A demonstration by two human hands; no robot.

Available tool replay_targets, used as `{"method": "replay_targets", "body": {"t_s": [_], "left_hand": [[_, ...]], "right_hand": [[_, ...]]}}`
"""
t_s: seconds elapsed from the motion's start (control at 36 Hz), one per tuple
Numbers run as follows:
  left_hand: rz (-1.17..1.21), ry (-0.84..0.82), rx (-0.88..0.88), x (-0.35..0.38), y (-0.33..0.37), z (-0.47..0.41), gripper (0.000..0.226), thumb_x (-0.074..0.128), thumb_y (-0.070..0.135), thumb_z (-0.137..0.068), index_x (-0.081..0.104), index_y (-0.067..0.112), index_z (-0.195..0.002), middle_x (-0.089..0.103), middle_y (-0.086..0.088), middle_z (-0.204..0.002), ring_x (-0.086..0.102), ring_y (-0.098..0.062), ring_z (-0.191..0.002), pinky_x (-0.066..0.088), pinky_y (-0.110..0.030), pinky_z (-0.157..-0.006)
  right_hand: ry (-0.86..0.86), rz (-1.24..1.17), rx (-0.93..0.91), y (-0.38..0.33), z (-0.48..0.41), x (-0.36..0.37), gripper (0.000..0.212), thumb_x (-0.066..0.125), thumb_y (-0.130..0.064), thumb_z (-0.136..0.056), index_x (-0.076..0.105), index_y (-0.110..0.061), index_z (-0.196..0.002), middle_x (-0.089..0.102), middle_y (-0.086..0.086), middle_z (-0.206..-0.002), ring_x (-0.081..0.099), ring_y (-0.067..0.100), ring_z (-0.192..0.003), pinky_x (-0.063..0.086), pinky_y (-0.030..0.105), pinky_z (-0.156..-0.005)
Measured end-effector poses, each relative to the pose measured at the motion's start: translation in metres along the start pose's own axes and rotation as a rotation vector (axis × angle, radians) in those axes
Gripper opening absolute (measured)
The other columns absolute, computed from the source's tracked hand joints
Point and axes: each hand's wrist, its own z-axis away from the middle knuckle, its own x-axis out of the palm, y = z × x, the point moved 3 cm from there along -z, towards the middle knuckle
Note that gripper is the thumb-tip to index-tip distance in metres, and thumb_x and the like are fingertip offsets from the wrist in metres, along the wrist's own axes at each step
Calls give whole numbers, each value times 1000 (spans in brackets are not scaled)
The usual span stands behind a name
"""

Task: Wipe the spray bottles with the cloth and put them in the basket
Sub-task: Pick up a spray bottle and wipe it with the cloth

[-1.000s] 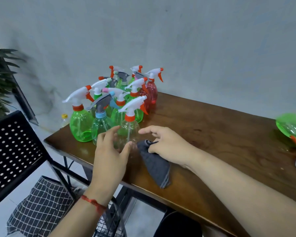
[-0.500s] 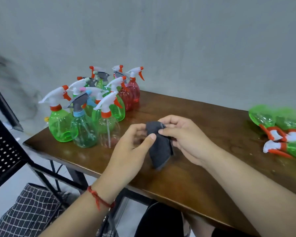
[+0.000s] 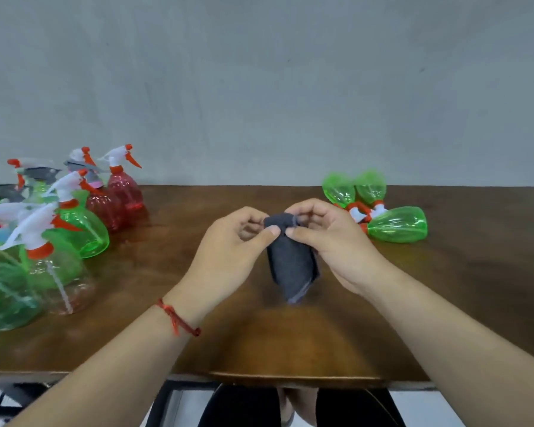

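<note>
The left hand (image 3: pixel 228 251) and the right hand (image 3: pixel 330 241) met over the brown wooden tabletop (image 3: pixel 198 334) and held a small dark grey cloth (image 3: pixel 290 266) between them. Each hand pinched the cloth's bunched upper edge with its thumb and curled fingers, the two thumbs almost touching. The cloth hung down from this double grip. Whether its lower tip reached the tabletop could not be told. A red string bracelet (image 3: pixel 178 318) circled the left wrist. Well to the left of the left hand stood a cluster of upright transparent plastic spray bottles (image 3: pixel 84 229), green, red and clear, with white and orange trigger heads. Just beyond the right hand, to its right, three green transparent spray bottles (image 3: pixel 396 224) lay on their sides.
</note>
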Motion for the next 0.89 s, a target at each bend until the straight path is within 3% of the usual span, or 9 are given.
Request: {"method": "replay_targets", "body": {"t_s": [0.08,0.19,0.31,0.39,0.47,0.56,0.67,0.78,0.89], "left_hand": [[-6,-13,35,31,13,-15,4,76,30,-99,75,31,-95,77,11,-89,72,-10,-87,59,-33,-82],[-1,-49,70,69,23,-38,4,78,27,-97,76,29,-94,77,9,-88,72,-10,-84,57,-25,-78],[48,-78,55,97,22,-67,7,79,23,-97,77,29,-98,76,13,-87,69,-2,-79,52,-18,-78],[23,-94,34,111,20,-90,6,76,23,-98,75,28,-102,72,15,-84,67,2,-75,51,-15,-77],[-139,-132,70,120,12,-114,9,72,24,-100,73,29,-108,70,15,-87,64,-1,-73,46,-9,-70],[-331,-212,125,126,-2,-143,15,69,22,-101,71,28,-115,70,14,-98,67,-6,-84,51,-16,-79],[-711,-372,275,144,-28,-198,38,68,21,-101,62,27,-137,63,4,-132,60,-17,-120,51,-37,-106],[-1028,-487,329,177,-42,-255,70,70,13,-92,43,25,-156,45,-4,-157,45,-30,-141,49,-48,-107],[-1303,-557,539,208,-45,-291,91,69,6,-84,31,26,-165,32,-5,-169,33,-32,-153,46,-48,-109]], "right_hand": [[-12,21,42,3,7,-31,31,77,0,-91,75,-19,-116,77,1,-117,71,17,-116,54,46,-109],[102,53,25,18,6,-69,22,77,-6,-93,78,-16,-113,78,10,-112,72,33,-114,51,61,-108],[263,12,-11,28,-9,-104,26,77,-3,-92,77,-11,-117,80,8,-111,74,29,-111,53,56,-109],[390,7,-52,33,-29,-135,25,77,-4,-93,76,-16,-115,81,1,-105,75,16,-99,59,44,-94],[519,-19,-96,42,-44,-164,25,81,-12,-91,75,-15,-116,79,5,-109,75,21,-105,59,55,-96],[601,-29,-130,54,-48,-181,16,79,-11,-93,76,-20,-107,79,5,-103,74,16,-96,59,55,-93],[635,29,-142,69,-49,-187,17,80,-16,-94,77,-31,-104,79,-9,-102,75,11,-100,64,38,-84],[641,75,-131,78,-48,-191,21,80,-15,-94,76,-24,-113,78,-7,-106,74,12,-106,64,42,-91],[656,49,-176,78,-47,-193,22,79,-10,-94,76,-20,-112,78,-4,-104,74,11,-103,64,37,-90]]}}
